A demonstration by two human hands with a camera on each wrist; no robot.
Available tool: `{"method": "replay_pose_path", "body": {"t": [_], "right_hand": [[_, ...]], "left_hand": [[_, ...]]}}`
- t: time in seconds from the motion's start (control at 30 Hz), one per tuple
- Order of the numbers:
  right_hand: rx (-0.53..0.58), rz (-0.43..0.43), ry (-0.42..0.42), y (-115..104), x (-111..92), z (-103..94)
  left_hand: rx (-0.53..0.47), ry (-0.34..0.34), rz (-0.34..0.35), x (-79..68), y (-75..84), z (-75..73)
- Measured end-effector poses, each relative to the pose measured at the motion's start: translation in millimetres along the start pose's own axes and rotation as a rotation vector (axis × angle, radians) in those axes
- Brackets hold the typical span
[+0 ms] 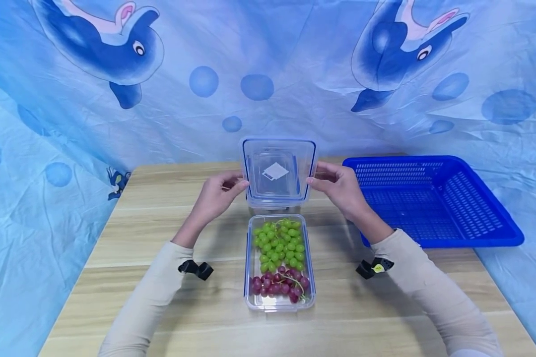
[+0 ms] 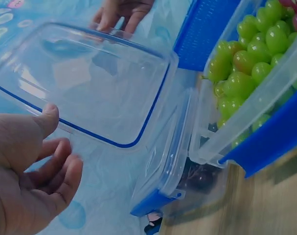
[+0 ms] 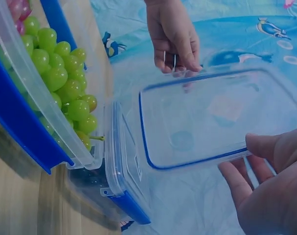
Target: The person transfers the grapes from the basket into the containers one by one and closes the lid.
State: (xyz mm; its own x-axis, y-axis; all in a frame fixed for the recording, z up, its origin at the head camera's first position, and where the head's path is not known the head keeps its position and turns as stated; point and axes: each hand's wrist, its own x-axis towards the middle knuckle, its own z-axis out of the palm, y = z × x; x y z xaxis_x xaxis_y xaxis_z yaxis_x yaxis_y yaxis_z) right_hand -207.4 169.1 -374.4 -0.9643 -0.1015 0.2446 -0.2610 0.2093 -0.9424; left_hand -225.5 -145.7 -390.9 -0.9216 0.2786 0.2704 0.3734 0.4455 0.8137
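A clear rectangular lid [image 1: 272,186] with a blue seal and a pale label is held tilted up behind an open container. My left hand [image 1: 219,193] pinches its left edge with thumb and fingers. At the opposite edge, my right hand [image 1: 339,183] grips it the same way. Below and nearer lies the clear container [image 1: 277,306] with blue side clips. Green grapes [image 1: 279,245] fill its far part, and red grapes [image 1: 281,285] lie in its near part. Both wrist views show the lid apart from this container.
A second clear container with its lid on [image 2: 163,161] stands just behind the grape container, with something dark inside. To the right is a blue plastic basket [image 1: 406,213] with perforated walls. A blue dolphin-print sheet [image 1: 295,114] hangs behind the wooden table [image 1: 138,223].
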Motion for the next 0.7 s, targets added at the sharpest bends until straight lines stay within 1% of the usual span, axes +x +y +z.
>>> {"method": "replay_pose_path", "body": {"t": [0.03, 0.07, 0.1, 0.17, 0.2, 0.27, 0.3, 0.33, 0.37, 0.43, 0.57, 0.63, 0.7], "right_hand": [[-0.014, -0.018, 0.006, 0, -1, 0.2], [-0.020, -0.036, 0.007, 0, -3, 0.4], [-0.019, -0.050, 0.009, 0, -4, 0.6], [-0.003, -0.069, 0.015, -1, -9, 1.0], [0.008, -0.071, 0.019, -1, -11, 1.0], [0.054, -0.068, 0.020, -1, -18, 1.5], [0.071, -0.065, 0.020, -2, -22, 1.8], [0.086, -0.058, 0.015, -2, -26, 1.8], [0.104, -0.043, 0.006, -2, -29, 1.9], [0.125, 0.001, -0.008, -3, -36, 2.3], [0.153, 0.108, -0.069, -4, -46, 1.4], [0.135, 0.138, -0.103, -4, -49, -0.9], [0.131, 0.148, -0.145, -2, -52, -4.0]], "left_hand": [[-0.001, -0.023, 0.003, -1.5, -0.6, -0.1], [-0.035, -0.054, 0.001, -3.4, -0.9, -0.1], [-0.098, -0.089, -0.011, -5.8, -0.8, 0.1], [-0.267, -0.151, -0.056, -12.0, 0.0, 0.5], [-0.362, -0.168, -0.092, -15.4, 0.6, 0.9], [-0.546, -0.185, -0.156, -22.8, 2.0, 0.9], [-0.613, -0.186, -0.185, -26.3, 2.9, 0.9], [-0.653, -0.183, -0.202, -29.6, 3.9, 1.3], [-0.675, -0.180, -0.218, -32.4, 5.1, 1.8], [-0.673, -0.186, -0.231, -36.8, 6.9, 2.6], [-0.588, -0.197, -0.238, -41.2, 9.3, 3.4], [-0.563, -0.204, -0.233, -42.8, 9.4, 3.0], [-0.543, -0.204, -0.229, -43.9, 8.9, 2.5]]}}
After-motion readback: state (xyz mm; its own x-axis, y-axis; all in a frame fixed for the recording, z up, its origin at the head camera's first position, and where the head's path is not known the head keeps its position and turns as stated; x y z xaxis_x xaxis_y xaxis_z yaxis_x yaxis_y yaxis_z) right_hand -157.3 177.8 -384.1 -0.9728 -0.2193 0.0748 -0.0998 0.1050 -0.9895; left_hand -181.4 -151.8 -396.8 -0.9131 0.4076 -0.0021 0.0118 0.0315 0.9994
